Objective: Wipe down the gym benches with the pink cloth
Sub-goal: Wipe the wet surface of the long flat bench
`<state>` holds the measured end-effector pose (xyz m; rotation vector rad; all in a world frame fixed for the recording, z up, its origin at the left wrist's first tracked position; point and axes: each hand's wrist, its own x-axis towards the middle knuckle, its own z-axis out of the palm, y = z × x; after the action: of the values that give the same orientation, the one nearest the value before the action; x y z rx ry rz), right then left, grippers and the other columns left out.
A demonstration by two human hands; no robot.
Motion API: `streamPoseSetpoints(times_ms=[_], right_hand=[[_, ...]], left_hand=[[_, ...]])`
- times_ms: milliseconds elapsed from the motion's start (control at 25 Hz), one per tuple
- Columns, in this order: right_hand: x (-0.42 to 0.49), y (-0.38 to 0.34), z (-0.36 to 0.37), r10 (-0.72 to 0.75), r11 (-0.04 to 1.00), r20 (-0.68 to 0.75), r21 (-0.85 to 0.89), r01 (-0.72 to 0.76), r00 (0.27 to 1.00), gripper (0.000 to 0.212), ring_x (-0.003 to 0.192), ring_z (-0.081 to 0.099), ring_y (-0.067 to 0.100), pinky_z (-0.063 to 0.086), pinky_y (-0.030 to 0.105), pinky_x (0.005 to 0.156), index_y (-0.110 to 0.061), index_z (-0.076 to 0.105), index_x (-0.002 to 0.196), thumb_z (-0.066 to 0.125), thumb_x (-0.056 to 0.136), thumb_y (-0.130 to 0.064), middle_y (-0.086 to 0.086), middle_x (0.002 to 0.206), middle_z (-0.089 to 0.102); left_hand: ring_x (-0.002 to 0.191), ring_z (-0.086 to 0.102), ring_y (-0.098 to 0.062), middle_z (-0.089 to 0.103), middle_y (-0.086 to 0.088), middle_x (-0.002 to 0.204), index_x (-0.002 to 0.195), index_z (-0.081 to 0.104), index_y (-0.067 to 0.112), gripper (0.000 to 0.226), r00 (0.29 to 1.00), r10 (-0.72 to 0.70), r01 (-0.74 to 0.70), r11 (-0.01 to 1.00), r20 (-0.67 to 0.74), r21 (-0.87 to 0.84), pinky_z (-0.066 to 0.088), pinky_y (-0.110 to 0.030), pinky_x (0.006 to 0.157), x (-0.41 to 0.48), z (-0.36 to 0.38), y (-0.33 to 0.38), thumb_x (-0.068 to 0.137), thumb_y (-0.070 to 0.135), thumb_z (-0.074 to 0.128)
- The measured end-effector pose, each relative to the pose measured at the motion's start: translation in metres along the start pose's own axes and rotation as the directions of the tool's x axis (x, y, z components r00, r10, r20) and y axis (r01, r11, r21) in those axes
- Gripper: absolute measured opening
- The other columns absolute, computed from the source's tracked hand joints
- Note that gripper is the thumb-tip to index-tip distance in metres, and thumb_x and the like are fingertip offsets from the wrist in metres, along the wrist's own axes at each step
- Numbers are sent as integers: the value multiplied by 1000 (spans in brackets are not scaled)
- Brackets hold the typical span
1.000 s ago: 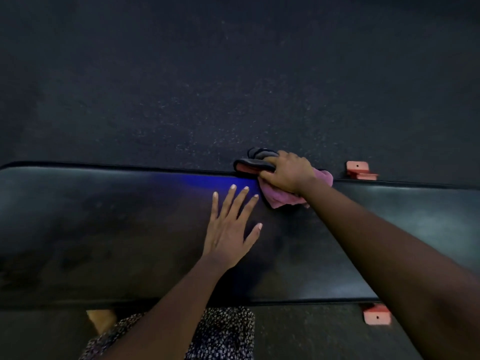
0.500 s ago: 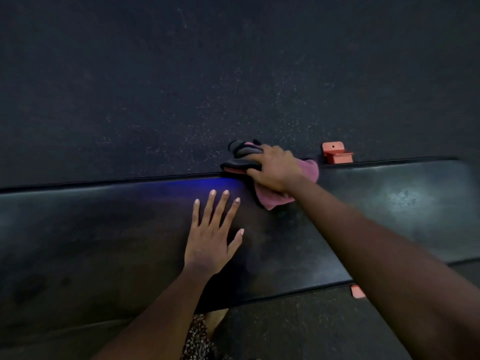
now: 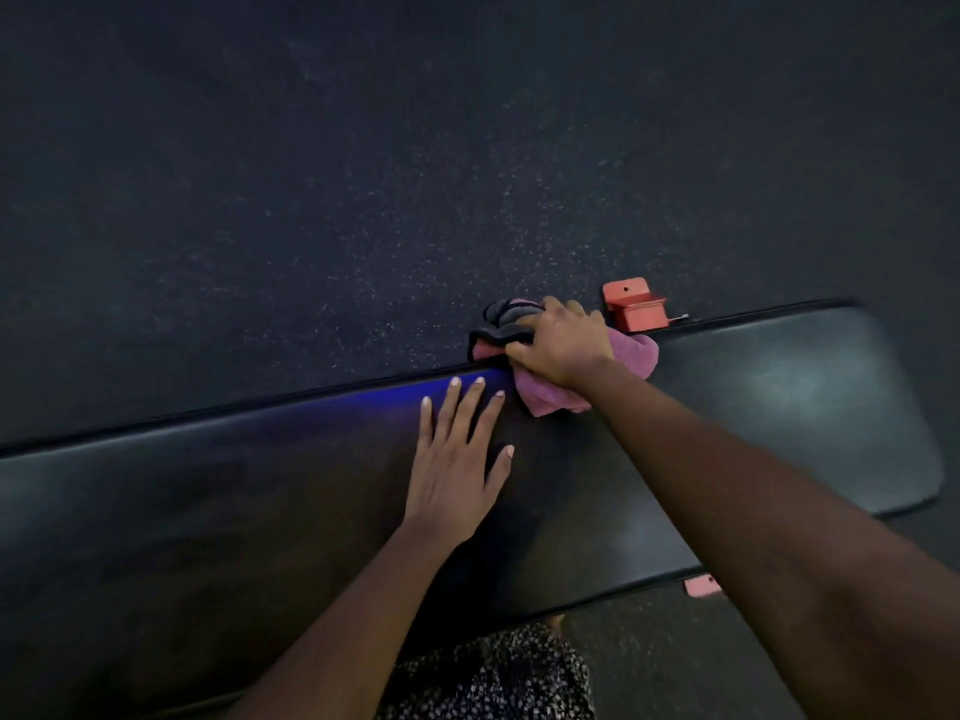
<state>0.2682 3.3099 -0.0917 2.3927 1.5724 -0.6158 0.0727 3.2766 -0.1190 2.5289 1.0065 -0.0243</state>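
- At the far edge of the long black padded vinyl gym bench [image 3: 779, 407], the right hand [image 3: 563, 343] was closed over the bunched pink cloth [image 3: 631, 356], pressing it onto the pad's rim.
- Left hand [image 3: 457, 459] lay flat on the bench top just beside the cloth, fingers spread wide, holding nothing; looked like bracing.
- Risk: a dark-edged part of the cloth [image 3: 501, 324] hung past the bench's far edge over the speckled black rubber floor [image 3: 363, 174]. A hard stroke there could likely drag it off the rim, or let it drop out of the grip.
- Risk: the orange metal bracket [image 3: 636, 309] sat just beyond the bench edge, near the cloth. Wiping toward the bench's rounded end could snag fabric or knuckles on it.
- Risk: weight on the flat left palm could likely smear already wiped vinyl.
- Hidden: cloth mostly under the right hand, so its fold and size were unclear.
- Cut off: bench ran out of frame on the left-hand side; other benches not in view.
- Hard to read: dim light and a blue sheen on the pad; couldn't tell wiped from unwiped areas. A second orange piece [image 3: 701, 585] barely peeked out under the bench's near edge.
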Motion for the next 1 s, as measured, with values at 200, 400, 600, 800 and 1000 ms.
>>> streamPoseSetpoints(times_ms=[200, 400, 600, 800, 1000], right_hand=[[-4, 133, -4, 34, 999, -55, -14, -35, 998, 46, 116, 44, 30, 35, 42, 93, -31, 56, 125, 50, 84, -51, 9, 125, 48], [-4, 238, -8, 77, 995, -49, -58, -80, 996, 46, 117, 44, 30, 36, 42, 94, -33, 55, 126, 48, 85, -52, 7, 126, 46], [2, 294, -22, 73, 993, -21, -90, -75, 997, 46, 120, 43, 30, 35, 42, 97, -37, 47, 132, 44, 88, -51, 8, 131, 46], [-12, 270, -1, -129, 992, -80, -19, 128, 988, 58, 125, 38, 26, 29, 41, 97, -40, 55, 123, 27, 75, -58, 2, 141, 42], [-4, 327, -6, 41, 999, -148, 16, -39, 988, 43, 115, 46, 30, 36, 40, 93, -39, 59, 120, 54, 79, -51, 4, 127, 50]], left_hand=[[142, 19, -24, 38, -6, 147, 140, 38, 19, 56, 998, 70, -69, 997, -7, 32, 12, -49, 115, 59, 31, 80, 91, 43, 28], [137, 21, -22, 47, -3, 141, 136, 41, 21, 53, 983, 183, -182, 978, 7, 102, 17, -51, 115, 116, 60, 158, 89, 44, 32], [141, 17, -26, 35, -6, 150, 141, 32, 23, 57, 974, 223, -226, 959, 36, 172, 15, -51, 110, 124, 81, 189, 90, 48, 31], [141, 18, -27, 33, -7, 150, 142, 31, 24, 57, 973, 231, -230, 951, 19, 206, 16, -51, 110, 126, 84, 186, 90, 48, 31], [141, 16, -23, 37, -7, 148, 139, 37, 21, 53, 964, 262, -264, 952, 36, 158, 14, -48, 110, 135, 76, 198, 91, 43, 32]])
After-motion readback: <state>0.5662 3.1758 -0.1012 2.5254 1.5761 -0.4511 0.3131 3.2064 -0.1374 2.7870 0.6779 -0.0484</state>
